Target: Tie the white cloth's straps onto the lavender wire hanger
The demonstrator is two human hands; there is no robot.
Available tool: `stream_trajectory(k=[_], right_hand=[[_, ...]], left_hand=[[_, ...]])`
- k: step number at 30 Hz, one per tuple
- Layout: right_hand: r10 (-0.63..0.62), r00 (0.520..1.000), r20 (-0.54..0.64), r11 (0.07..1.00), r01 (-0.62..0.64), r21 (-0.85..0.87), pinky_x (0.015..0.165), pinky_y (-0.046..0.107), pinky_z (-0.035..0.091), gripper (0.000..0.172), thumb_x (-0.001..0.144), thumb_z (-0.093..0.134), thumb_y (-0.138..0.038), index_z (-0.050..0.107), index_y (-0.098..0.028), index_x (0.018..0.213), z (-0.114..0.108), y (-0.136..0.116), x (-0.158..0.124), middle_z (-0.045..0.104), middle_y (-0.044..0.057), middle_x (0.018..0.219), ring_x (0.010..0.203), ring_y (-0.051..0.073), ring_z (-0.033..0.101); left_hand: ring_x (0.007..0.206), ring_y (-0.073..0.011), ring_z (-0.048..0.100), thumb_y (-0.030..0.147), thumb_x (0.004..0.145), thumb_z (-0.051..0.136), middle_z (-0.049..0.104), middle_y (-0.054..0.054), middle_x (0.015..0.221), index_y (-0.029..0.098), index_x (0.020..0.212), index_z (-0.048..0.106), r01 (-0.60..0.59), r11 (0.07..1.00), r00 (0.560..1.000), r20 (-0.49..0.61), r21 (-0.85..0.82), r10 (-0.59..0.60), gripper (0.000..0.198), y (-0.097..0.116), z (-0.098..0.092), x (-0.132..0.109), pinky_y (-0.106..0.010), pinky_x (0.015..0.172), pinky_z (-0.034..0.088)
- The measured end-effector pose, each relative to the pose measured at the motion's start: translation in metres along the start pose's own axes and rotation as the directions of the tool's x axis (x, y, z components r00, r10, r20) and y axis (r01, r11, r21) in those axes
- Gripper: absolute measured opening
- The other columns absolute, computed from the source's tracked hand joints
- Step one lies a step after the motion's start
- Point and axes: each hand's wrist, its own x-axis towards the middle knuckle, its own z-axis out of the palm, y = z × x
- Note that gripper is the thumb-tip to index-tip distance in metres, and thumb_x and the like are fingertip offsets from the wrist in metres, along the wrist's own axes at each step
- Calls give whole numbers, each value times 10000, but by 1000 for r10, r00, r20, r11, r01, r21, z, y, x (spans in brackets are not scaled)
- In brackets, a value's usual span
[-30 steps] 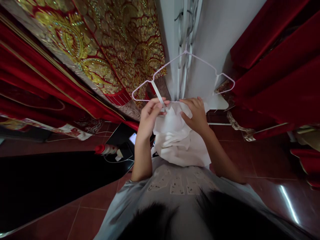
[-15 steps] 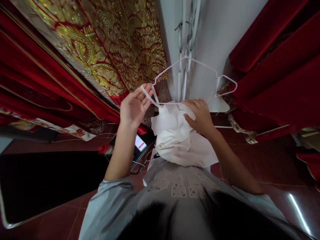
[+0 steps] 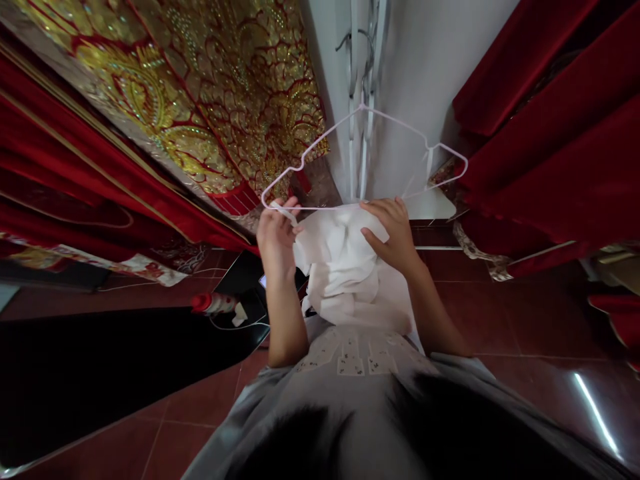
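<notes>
A pale pink hanger [image 3: 320,140] hangs by its hook from a white metal rack. A white garment [image 3: 340,267] with thin straps gathers below the hanger's lower bar. My left hand [image 3: 277,240], fingers curled, holds a white strap [image 3: 286,213] at the hanger's lower left corner. Another white strap [image 3: 429,162] is looped over the hanger's right shoulder. My right hand [image 3: 393,233] grips the garment's top edge by the lower bar, index fingertip at the bar and thumb lower on the cloth. Its other fingers are partly hidden.
A gold sequined red garment [image 3: 240,87] hangs at left, and red garments [image 3: 550,133] hang at right. The white rack [image 3: 356,133] stands ahead. Low on the left are a red-capped bottle [image 3: 215,304], a cable and a phone mostly covered by my left arm.
My left hand has moved down and right with the strap. The hanger's left end, earlier inside the strap loop by my hand, now shows clear above it. My right hand keeps its place.
</notes>
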Motion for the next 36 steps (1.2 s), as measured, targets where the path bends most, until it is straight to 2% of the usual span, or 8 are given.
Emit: stream_trajectory(k=[7, 10, 13, 19, 27, 31, 34, 36], right_hand=[[-42, 998, -41, 997, 44, 61, 1287, 640, 381, 417, 1003, 599, -429, 618, -339, 1409, -8, -9, 6, 705, 58, 1362, 1323, 270, 632], [17, 975, -223, 998, -2, 66, 1146, 565, 539, 395, 991, 617, -427, 642, -323, 1371, -35, 3, 7, 677, 91, 1370, 1287, 272, 650], [133, 914, -384, 989, -99, 107, 936, 441, 618, 380, 971, 648, -427, 664, -314, 1333, -69, 27, 11, 656, 88, 1332, 1052, 205, 695], [305, 944, -123, 933, -270, 239, 690, 303, 531, 238, 938, 671, -314, 750, -288, 1161, -94, 54, 19, 754, 8, 1018, 689, 100, 569], [361, 919, -160, 840, -246, 484, 359, 233, 299, 112, 913, 677, -332, 741, -270, 981, -77, 34, 23, 805, 0, 999, 410, 36, 418], [341, 909, -238, 872, -212, 441, 361, 259, 343, 264, 918, 719, -360, 774, -315, 1172, -84, 28, 33, 807, 36, 1215, 520, 85, 556], [299, 874, -382, 914, -147, 378, 415, 261, 423, 434, 917, 765, -344, 714, -375, 1346, -91, 21, 42, 729, 35, 1420, 881, 185, 743], [264, 841, -472, 933, -98, 346, 475, 261, 490, 573, 899, 799, -314, 646, -401, 1444, -96, 20, 45, 630, 33, 1555, 1160, 252, 730]], left_hand=[[956, -179, 787, 444, 913, 812, 729, -29, 862, 218, 930, 678, -43, 985, 997, 62, -165, 53, 264, -13, 28, -6, -158, 571, 550], [941, -169, 786, 427, 918, 823, 712, -18, 856, 219, 919, 664, -43, 983, 993, 96, -176, 61, 262, -6, 26, -6, -145, 567, 555], [921, -172, 786, 414, 923, 821, 711, -21, 853, 213, 918, 668, -32, 985, 992, 117, -171, 52, 252, 2, 25, -6, -148, 575, 573], [915, -176, 789, 384, 902, 830, 706, -22, 830, 210, 891, 682, 31, 986, 992, 129, -166, -9, 229, 8, 23, -2, -151, 579, 589], [975, -189, 779, 413, 959, 765, 704, -27, 873, 238, 915, 625, 58, 994, 995, 84, -88, -51, 228, 9, 24, -7, -170, 597, 578], [951, -164, 771, 389, 990, 721, 684, -21, 857, 234, 908, 610, 76, 994, 995, 64, -78, -71, 207, 8, 23, -1, -153, 605, 569], [952, -153, 770, 367, 981, 734, 677, -19, 861, 229, 905, 606, 107, 987, 993, 66, -122, -100, 203, 2, 24, -1, -138, 592, 560], [934, -148, 770, 370, 965, 756, 671, -16, 851, 225, 903, 609, 128, 981, 990, 74, -148, -118, 216, -3, 25, -4, -131, 579, 555]])
